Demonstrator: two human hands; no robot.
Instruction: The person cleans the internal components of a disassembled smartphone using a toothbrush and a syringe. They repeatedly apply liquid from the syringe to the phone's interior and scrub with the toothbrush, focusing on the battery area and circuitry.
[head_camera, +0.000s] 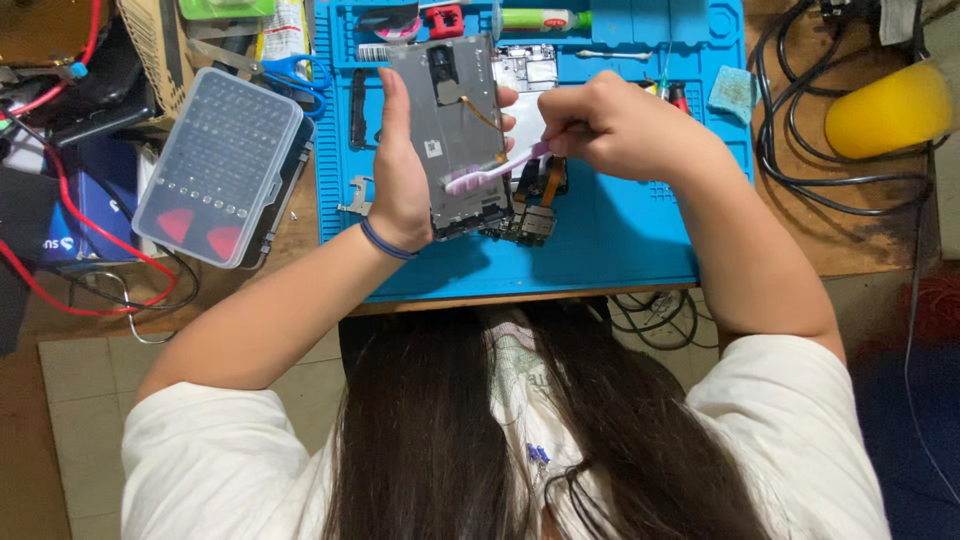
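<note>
My left hand grips an opened phone frame, grey and upright on its long edge, above a blue work mat. My right hand is closed around a pink toothbrush whose bristle head rests on the lower part of the frame. A dark circuit board with an orange flex cable lies on the mat just under the frame. A purple band circles my left wrist.
A clear plastic bit case sits left of the mat. Red and black wires trail at the far left. Blue scissors, a yellow domed object, black cables and a small blue sponge surround the mat.
</note>
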